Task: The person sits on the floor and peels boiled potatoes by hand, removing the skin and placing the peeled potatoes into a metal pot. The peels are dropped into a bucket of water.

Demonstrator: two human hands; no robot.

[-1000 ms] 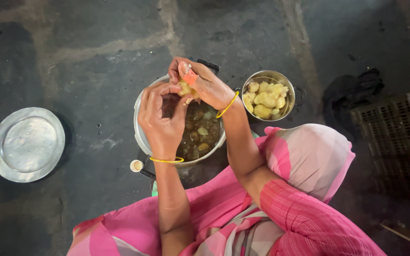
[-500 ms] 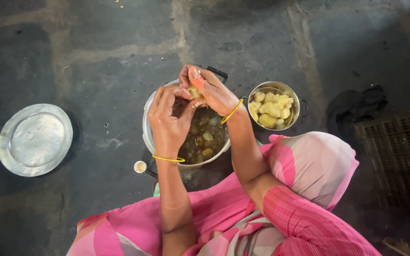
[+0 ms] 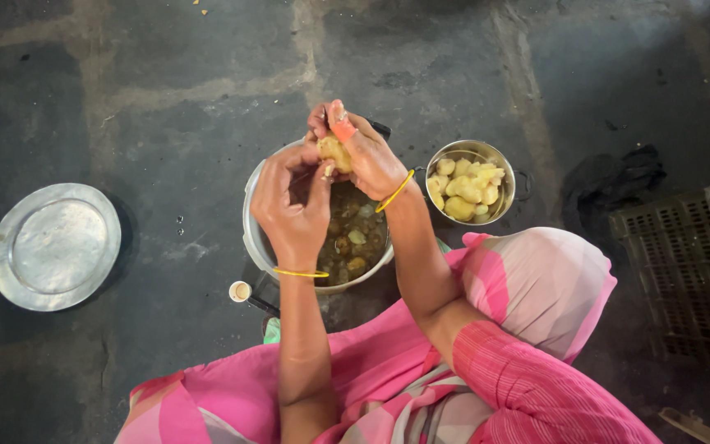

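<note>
1. The potato in the hands was pale yellow.
2. Both bangles were bright yellow.
3. The sari was pink with paler pink bands.
4. The plate and small bowl were silvery steel.
5. The stone floor was dark grey.
6. The peeled potatoes were yellow.

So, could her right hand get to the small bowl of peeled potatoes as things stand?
Probably yes. The right hand sits just left of the small bowl, with nothing between them, but it is holding a potato together with the left hand.
</note>
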